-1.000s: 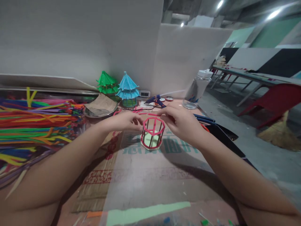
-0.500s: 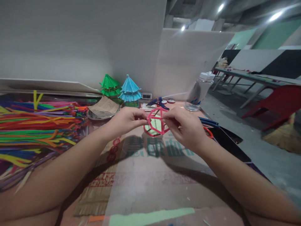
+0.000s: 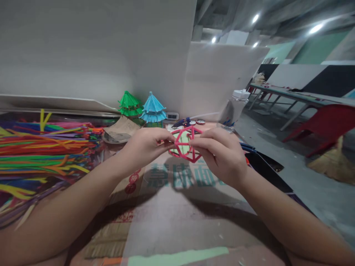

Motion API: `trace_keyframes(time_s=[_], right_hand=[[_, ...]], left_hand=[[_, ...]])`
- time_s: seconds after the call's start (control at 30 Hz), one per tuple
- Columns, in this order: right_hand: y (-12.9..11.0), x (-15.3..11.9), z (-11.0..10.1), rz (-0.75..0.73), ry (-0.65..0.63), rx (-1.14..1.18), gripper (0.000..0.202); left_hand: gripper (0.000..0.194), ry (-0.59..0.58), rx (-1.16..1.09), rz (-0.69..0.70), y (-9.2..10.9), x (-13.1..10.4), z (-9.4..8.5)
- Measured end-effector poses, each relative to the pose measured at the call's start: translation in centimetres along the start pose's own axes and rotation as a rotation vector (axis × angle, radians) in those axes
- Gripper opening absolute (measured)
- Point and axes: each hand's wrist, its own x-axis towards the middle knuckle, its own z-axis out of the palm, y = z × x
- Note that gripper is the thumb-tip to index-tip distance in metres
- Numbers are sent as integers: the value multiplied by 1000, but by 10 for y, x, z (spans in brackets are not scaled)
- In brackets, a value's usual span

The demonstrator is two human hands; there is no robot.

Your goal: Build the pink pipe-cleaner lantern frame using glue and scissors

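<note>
A pink openwork frame [image 3: 193, 159] with a pale green panel inside is held up above the table, between both hands. My left hand [image 3: 146, 147] pinches its left edge between thumb and fingers. On the other side, my right hand [image 3: 223, 153] grips the frame with closed fingertips, at its right and middle bars. Behind the frame lies a dark blue glue gun [image 3: 181, 122], partly hidden. A green tiered paper-like roof [image 3: 129, 103] and a light blue one [image 3: 153, 108] stand at the back.
Colourful pipe cleaners [image 3: 50, 147] fill the left side. A metal bowl [image 3: 111, 139] with brown paper sits beside them. At the right are a clear bottle [image 3: 234, 109] and a black sheet [image 3: 267, 171]. A red chair [image 3: 327, 123] stands beyond.
The pink frame has turned, showing its bars at a different angle. My right hand's fingers have shifted toward its middle. The view has tilted slightly.
</note>
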Motion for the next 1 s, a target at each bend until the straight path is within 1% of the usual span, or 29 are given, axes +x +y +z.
trace_keyframes(time_s=[0.17, 0.37, 0.47, 0.6, 0.73, 1.0], right_hand=[[2, -1, 0, -39, -9, -26, 18], [1, 0, 0, -56, -42, -77, 23], [-1, 0, -1, -55, -59, -112, 24], [-4, 0, -3, -37, -95, -131, 24], [-4, -2, -3, -27, -134, -144, 22], [-6, -1, -4, -31, -163, -144, 20]], left_hand=[[15, 5, 42, 2, -1, -1, 1], [14, 29, 30, 53, -1, -2, 2], [14, 29, 28, 53, 0, -1, 2], [16, 12, 33, 24, 3, -2, 2], [17, 7, 40, 32, 2, -2, 3], [18, 1, 42, 27, 3, -2, 2]])
